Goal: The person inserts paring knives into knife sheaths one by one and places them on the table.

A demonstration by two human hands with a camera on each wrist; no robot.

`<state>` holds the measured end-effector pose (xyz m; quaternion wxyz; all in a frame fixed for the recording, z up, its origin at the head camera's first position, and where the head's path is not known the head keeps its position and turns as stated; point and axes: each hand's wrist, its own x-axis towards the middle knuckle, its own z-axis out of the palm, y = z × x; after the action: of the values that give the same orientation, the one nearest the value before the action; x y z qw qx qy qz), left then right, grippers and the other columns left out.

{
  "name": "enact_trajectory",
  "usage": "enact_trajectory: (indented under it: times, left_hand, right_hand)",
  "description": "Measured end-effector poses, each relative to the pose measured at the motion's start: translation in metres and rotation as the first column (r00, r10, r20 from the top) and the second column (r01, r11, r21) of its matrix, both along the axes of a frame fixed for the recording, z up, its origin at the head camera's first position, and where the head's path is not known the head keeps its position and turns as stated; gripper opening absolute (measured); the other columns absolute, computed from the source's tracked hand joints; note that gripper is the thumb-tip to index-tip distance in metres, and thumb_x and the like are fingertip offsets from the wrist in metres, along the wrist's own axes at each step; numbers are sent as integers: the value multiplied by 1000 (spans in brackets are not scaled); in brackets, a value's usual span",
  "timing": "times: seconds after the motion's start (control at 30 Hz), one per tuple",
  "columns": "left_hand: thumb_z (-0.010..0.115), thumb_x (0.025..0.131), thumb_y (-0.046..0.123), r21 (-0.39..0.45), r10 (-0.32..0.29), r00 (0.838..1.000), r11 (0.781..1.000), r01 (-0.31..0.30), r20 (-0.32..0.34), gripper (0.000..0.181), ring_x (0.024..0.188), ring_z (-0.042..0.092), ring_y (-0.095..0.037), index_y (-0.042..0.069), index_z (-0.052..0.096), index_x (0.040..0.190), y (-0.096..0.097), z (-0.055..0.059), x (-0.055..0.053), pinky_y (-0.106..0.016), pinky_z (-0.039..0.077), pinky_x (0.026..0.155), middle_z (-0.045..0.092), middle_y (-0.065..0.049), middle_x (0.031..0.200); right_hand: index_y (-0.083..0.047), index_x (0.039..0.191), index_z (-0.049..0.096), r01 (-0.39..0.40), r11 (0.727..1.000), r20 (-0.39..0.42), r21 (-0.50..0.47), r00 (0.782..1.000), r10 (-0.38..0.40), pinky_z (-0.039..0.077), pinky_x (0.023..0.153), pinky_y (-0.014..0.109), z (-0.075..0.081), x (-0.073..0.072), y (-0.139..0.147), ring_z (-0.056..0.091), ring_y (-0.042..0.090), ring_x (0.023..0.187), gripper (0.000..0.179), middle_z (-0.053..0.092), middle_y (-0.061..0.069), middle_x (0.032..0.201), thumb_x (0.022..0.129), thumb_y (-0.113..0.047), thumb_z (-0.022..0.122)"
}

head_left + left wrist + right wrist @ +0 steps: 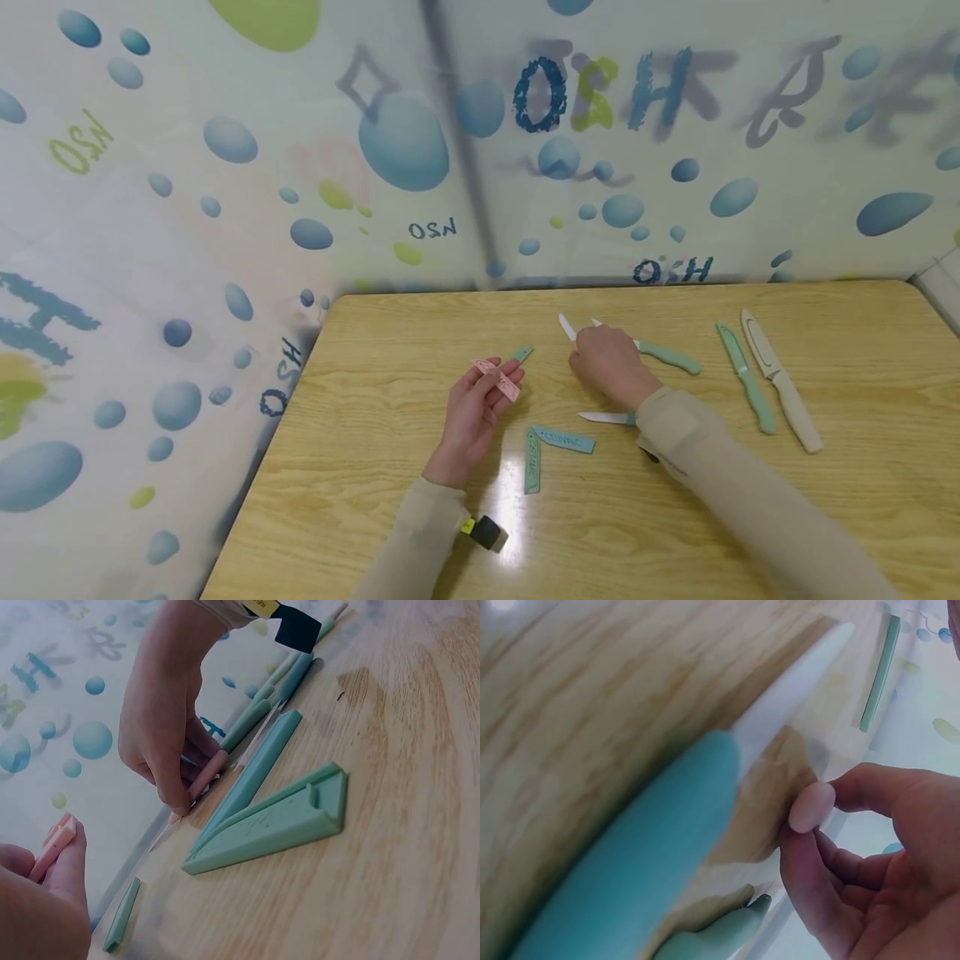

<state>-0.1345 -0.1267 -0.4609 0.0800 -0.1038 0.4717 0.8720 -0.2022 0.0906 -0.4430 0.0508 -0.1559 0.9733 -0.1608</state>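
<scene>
My left hand [467, 421] holds a pink knife sheath [498, 381] above the table, fingers curled under it. Further right, my right hand [609, 360] pinches a pink knife handle [208, 774] between thumb and fingers, low over the table. That handle shows end-on in the right wrist view. A white blade [567, 326] sticks out left of the hand in the head view. Beside the hand lies a green-handled knife [671, 357], its blade partly hidden. Under my right wrist is a blue-green-handled knife [645, 847] with a bare white blade.
A blue sheath [564, 440] and a green sheath [532, 467] meet at one end in front. Another green sheath [522, 355] lies behind the left fingers. At the right are a green knife [750, 387] and a cream knife [787, 392], both sheathed. A patterned wall borders the table.
</scene>
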Motion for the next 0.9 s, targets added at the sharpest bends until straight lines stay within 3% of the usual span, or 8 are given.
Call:
enact_trajectory:
  times: [0.17, 0.33, 0.67, 0.9]
  left_hand:
    - [46, 109, 3, 8, -3, 1000, 1000, 3, -4, 31, 104, 74, -18, -10, 42, 137, 1, 0, 1, -30, 60, 92, 73, -16, 118]
    - [46, 110, 3, 20, -7, 1000, 1000, 7, 0, 32, 104, 74, -18, -10, 41, 138, 0, -1, 1, -30, 60, 92, 73, -14, 117]
    - [46, 110, 3, 24, -8, 1000, 1000, 7, 17, 36, 104, 74, -18, -11, 40, 142, 1, 2, 3, -30, 60, 93, 73, -13, 118]
    - [46, 110, 3, 24, -22, 1000, 999, 23, -3, 38, 105, 74, -19, -13, 38, 143, 4, 2, 2, -31, 60, 93, 72, -15, 120]
  right_hand:
    - [-7, 69, 57, 22, 1000, 44, -4, 999, -22, 36, 46, 29, 0, -1, 1, 43, 19, 52, 29, 51, 7, 64, 98, -12, 60]
    - [-2, 81, 55, 55, 998, 77, -28, 996, -53, 38, 48, 30, 2, -1, 6, 45, 22, 57, 24, 50, 10, 70, 99, -17, 60]
    - [-1, 103, 52, 62, 973, 198, -223, 980, -18, 36, 46, 27, 15, 14, 21, 42, 17, 54, 16, 51, 8, 71, 105, -17, 51]
    - [5, 116, 49, 33, 939, 164, -341, 986, 25, 35, 49, 30, 14, 31, 35, 39, 17, 55, 25, 49, 8, 72, 110, -16, 38]
